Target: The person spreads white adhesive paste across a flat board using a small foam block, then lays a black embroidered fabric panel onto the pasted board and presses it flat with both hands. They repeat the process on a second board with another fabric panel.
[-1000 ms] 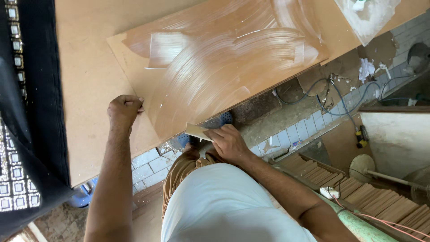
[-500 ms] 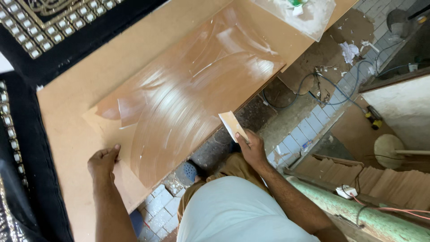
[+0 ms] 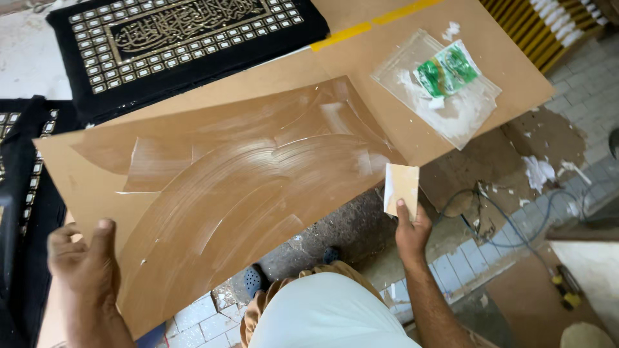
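Brown sheet of thin board [image 3: 213, 193], streaked with broad whitish arcs of spread glue, lying tilted across a larger tan board [image 3: 412, 96] and overhanging its near edge above the tiled floor [image 3: 490, 264]. Left hand [image 3: 80, 264] at the sheet's lower left corner, thumb up along the sheet's edge and fingers curled just beside it, touching the sheet; whether clamped around the edge or only pressed against it, cannot tell. Right hand [image 3: 412, 232] off the sheet's right edge, over the floor, fingers pinched closed on the bottom of a small tan card scraper [image 3: 401, 187], held upright with white glue smeared along its left side, its upper corner just beside the sheet's right tip. On the far right part of the larger board, a clear plastic sheet [image 3: 445, 116] smeared with white glue, with a green and white sachet [image 3: 448, 69] resting on it. Beyond the boards, a black embroidered panel [image 3: 180, 45] with gold lettering and rows of small pale squares; another such black cloth [image 3: 26, 193] at the left edge. Below, on the floor, white glue blobs [image 3: 538, 173], a blue cable [image 3: 509, 212], and a dark blue sandal [image 3: 253, 281] near the pale-trousered knees.
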